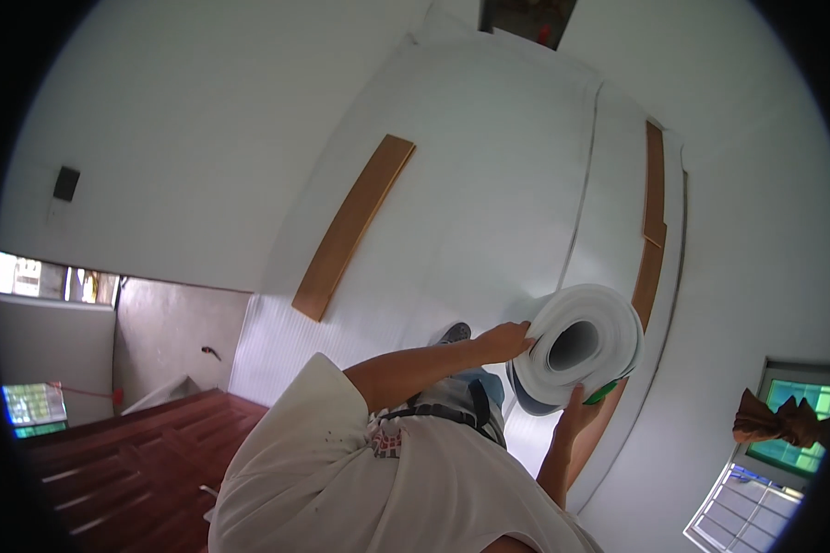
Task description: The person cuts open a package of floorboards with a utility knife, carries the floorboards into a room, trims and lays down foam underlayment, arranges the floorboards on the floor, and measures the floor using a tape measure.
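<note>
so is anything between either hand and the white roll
Nothing visible: the left hand holds the white roll at its left edge, the right hand at its near edge, beside a green patch.

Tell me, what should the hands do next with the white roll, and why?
Perhaps ease the white roll leftward, clear of the brown strips: it overlaps them in this view, and the left hand and right hand both hold its edge.
</note>
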Tool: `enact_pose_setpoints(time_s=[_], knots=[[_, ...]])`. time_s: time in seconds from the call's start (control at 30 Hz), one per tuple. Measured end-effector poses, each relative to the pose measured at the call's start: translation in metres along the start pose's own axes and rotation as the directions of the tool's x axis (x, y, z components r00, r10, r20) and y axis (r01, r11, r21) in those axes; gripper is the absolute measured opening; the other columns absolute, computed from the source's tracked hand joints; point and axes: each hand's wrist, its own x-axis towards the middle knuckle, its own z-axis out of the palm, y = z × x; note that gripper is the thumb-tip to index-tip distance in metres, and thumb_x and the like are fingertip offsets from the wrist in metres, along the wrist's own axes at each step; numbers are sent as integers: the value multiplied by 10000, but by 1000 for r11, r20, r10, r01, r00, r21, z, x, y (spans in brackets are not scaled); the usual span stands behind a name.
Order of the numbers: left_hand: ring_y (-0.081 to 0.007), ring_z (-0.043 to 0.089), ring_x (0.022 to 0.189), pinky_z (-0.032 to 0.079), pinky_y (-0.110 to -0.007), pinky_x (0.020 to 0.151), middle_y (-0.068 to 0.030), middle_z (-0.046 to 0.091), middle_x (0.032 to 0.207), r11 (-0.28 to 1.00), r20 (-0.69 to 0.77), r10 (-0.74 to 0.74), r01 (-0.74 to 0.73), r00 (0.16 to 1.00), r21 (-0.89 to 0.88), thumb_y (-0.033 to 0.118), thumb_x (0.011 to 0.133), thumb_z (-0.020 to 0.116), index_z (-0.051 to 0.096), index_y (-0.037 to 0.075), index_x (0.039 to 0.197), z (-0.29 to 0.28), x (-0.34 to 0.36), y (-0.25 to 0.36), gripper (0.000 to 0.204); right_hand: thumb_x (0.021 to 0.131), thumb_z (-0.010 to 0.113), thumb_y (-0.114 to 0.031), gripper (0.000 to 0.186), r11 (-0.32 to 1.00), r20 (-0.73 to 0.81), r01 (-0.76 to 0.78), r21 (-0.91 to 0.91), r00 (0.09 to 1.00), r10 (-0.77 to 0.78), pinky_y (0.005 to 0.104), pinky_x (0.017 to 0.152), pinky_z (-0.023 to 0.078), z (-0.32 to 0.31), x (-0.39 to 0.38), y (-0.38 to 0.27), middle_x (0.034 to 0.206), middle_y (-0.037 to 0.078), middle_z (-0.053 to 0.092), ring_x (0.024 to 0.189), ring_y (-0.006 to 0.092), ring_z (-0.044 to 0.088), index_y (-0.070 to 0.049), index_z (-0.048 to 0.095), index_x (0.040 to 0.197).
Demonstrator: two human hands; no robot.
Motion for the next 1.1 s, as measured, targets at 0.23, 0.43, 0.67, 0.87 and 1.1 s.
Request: enact_pose_setpoints(time_s=[0.23, 0.43, 0.67, 0.87, 1.1], knots=[[-470, 648, 862, 496, -537, 768, -312, 657, 877, 968, -284, -192, 134, 939, -210, 353, 1002, 490, 449, -73, 1289, -20, -144, 56, 515, 862, 601, -75, 659, 976, 225, 103, 193, 963, -146, 395, 1050, 432, -11, -25, -55, 1400, 250, 472, 1227, 355, 530, 119, 335, 1434], [-478, 644, 809, 503, -532, 735, -311, 652, 824, 939, -570, -333, 207, 751, -276, 348, 997, 507, 452, -82, 1306, -15, -227, 42, 533, 857, 626, -143, 664, 979, 498, 169, 117, 842, -205, 372, 1047, 413, 29, -61, -112, 1373, 234, 503, 1198, 331, 541, 116, 365, 1410], [-453, 642, 906, 492, -502, 824, -301, 660, 934, 833, -707, -551, 333, 443, -441, 345, 1002, 508, 460, -21, 1338, -35, -295, 42, 499, 861, 659, -143, 651, 950, 730, 214, 226, 609, -310, 360, 1006, 443, 99, -71, -127, 1340, 230, 524, 1163, 328, 560, 98, 386, 1401], [-468, 634, 911, 489, -515, 812, -286, 661, 925, 713, -716, -696, 177, 57, -678, 294, 1008, 502, 452, -15, 1317, 17, -345, 34, 440, 840, 699, -148, 575, 906, 908, 317, 282, 218, -359, 366, 1005, 431, 151, -100, -143, 1255, 190, 574, 1116, 301, 574, 68, 472, 1321], [-466, 638, 879, 501, -503, 776, -292, 651, 912, 676, -678, -705, 95, -206, -731, 235, 991, 534, 460, 19, 1338, 54, -381, 43, 415, 822, 706, -140, 464, 828, 912, 403, 389, -42, -407, 360, 940, 455, 198, -156, -150, 1099, 159, 629, 1010, 278, 600, 29, 535, 1219]])
